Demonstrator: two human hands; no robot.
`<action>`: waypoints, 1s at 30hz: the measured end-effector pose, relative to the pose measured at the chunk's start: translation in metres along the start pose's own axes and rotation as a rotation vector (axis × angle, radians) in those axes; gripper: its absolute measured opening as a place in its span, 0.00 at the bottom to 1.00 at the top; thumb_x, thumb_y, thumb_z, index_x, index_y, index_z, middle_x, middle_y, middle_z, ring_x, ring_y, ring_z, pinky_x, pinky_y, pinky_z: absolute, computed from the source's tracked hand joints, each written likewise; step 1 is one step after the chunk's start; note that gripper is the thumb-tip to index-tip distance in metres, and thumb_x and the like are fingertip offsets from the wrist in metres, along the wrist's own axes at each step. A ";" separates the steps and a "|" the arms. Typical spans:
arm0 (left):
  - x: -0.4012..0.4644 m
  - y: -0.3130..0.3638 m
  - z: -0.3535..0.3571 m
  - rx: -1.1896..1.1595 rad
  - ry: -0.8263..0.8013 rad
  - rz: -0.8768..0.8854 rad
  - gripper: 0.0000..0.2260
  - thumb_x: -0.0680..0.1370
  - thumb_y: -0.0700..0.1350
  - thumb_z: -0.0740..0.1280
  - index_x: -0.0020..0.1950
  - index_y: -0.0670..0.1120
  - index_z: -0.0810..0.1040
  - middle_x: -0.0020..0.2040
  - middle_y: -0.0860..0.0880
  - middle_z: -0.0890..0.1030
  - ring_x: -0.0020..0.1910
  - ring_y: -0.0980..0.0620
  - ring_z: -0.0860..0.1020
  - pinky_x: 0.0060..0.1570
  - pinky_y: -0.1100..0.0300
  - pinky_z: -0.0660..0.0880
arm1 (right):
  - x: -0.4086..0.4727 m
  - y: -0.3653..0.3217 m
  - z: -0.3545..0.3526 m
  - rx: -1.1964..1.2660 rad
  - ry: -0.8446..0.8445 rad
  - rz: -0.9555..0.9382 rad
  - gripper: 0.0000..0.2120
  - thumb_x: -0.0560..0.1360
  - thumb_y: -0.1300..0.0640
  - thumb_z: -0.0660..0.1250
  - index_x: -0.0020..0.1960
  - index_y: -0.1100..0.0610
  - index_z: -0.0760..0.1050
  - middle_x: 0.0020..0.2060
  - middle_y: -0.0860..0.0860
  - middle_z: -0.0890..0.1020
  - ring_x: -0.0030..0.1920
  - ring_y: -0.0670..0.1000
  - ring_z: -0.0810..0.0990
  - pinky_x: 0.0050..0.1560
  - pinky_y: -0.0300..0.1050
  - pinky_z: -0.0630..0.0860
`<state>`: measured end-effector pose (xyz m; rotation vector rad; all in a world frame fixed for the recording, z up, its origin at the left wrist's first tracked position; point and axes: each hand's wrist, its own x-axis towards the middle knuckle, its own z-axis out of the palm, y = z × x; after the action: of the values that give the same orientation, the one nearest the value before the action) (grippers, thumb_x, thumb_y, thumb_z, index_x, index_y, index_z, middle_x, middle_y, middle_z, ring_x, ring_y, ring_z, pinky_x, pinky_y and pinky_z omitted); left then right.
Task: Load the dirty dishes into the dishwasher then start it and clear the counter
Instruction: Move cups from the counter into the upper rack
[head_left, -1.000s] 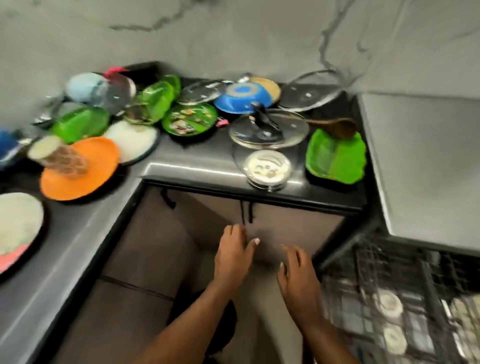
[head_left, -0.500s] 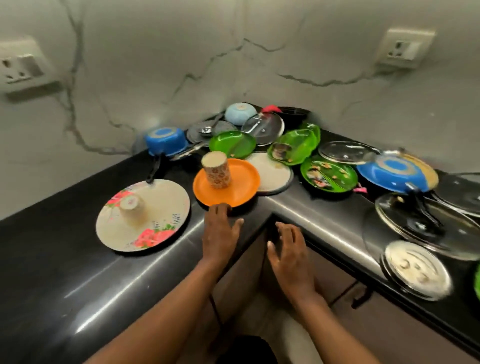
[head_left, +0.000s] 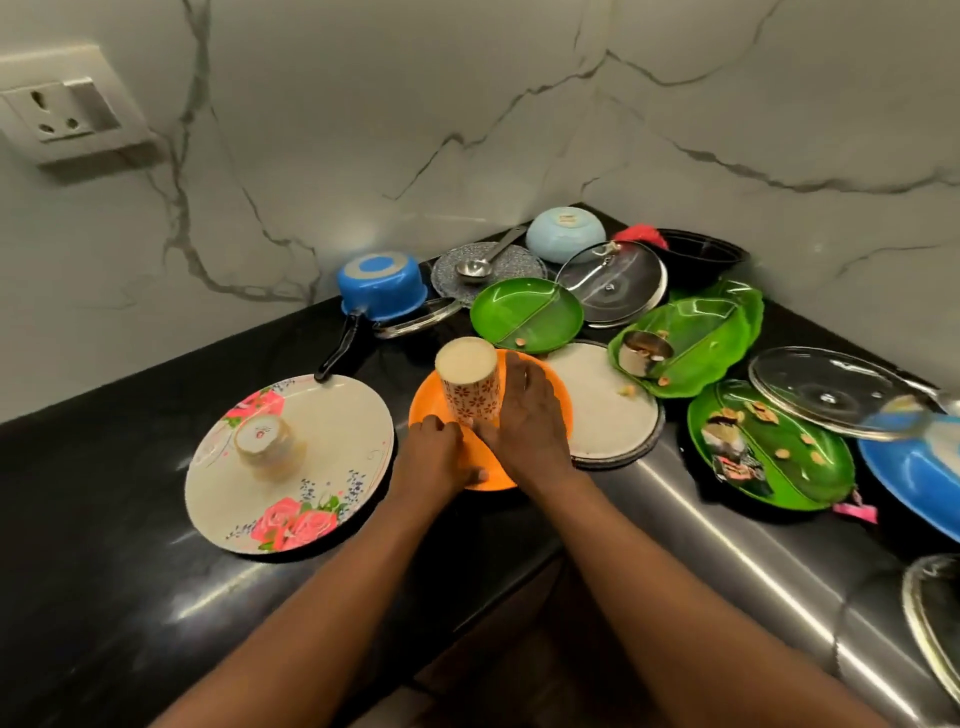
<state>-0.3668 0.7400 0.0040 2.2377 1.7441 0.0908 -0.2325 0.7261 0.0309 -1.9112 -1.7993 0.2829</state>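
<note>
An orange plate (head_left: 556, 400) is seen near the inner corner of a black counter (head_left: 104, 519), with a patterned cup (head_left: 470, 384) standing upside down on it. The plate's near rim is gripped by the left hand (head_left: 436, 460), fingers curled over it. The cup's side is wrapped by the right hand (head_left: 524, 415). A floral plate (head_left: 332, 447) lies just left

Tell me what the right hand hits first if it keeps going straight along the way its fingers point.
The right hand points away across the orange plate. Beyond its fingertips, the first thing looks to be the round green divided plate, though depth is uncertain.
</note>
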 end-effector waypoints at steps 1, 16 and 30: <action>0.001 0.001 -0.001 0.011 -0.006 -0.015 0.31 0.68 0.59 0.75 0.64 0.43 0.74 0.60 0.43 0.74 0.59 0.44 0.72 0.56 0.52 0.71 | 0.012 -0.001 0.004 -0.003 -0.016 -0.019 0.46 0.72 0.45 0.72 0.78 0.59 0.48 0.74 0.61 0.58 0.72 0.61 0.61 0.69 0.55 0.63; 0.003 0.017 -0.007 0.052 -0.113 -0.047 0.26 0.72 0.53 0.74 0.63 0.41 0.71 0.60 0.40 0.71 0.59 0.41 0.72 0.54 0.48 0.74 | 0.023 -0.003 0.004 0.278 0.167 0.021 0.48 0.66 0.52 0.75 0.78 0.52 0.51 0.67 0.58 0.62 0.65 0.59 0.68 0.60 0.49 0.72; -0.131 0.067 0.045 -0.007 0.358 0.358 0.10 0.72 0.36 0.67 0.52 0.39 0.74 0.54 0.37 0.73 0.49 0.36 0.72 0.47 0.46 0.68 | -0.251 0.011 -0.027 0.051 0.631 0.209 0.42 0.65 0.52 0.79 0.70 0.67 0.62 0.63 0.62 0.67 0.65 0.58 0.66 0.71 0.38 0.58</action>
<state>-0.3276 0.5917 -0.0035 2.6297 1.4637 0.6061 -0.2369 0.4753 0.0036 -1.8734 -1.1700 -0.1907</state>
